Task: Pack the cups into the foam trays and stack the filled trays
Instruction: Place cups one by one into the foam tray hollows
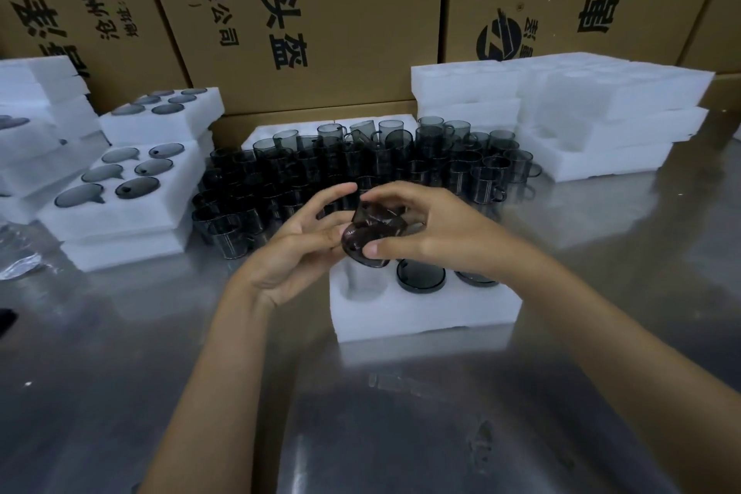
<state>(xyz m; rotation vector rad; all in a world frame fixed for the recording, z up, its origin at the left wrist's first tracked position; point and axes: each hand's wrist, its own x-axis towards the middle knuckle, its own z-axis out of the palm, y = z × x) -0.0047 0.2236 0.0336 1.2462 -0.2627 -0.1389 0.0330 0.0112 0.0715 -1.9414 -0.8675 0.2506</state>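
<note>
Head view: metal table, seen from above and behind both forearms.
Cup in hand: smoky glass, tipped on its side above the near tray, base toward the camera; likely turned so as to go upside down into a pocket.
Near tray: white foam, just in front of the hands; two cups already seated base-up at its middle and right, left pocket bare and directly below the held cup.
Loose cups: crowded upright behind the near tray, within easy reach, apparently the supply.
Filled trays: stacked to the left, cup bases showing in the pockets.
Empty trays: piled to the right, in front of cardboard boxes.
Right hand: fingers curled over the top of the cup, thumb under its rim, gripping it; wrist bent inward.
Left hand: palm up, fingertips touching the cup's left side, thumb raised; steadying rather than clasping, though whether any finger hooks the handle cannot be told.
Step, as judged: seating the cup in the left pocket.
</note>
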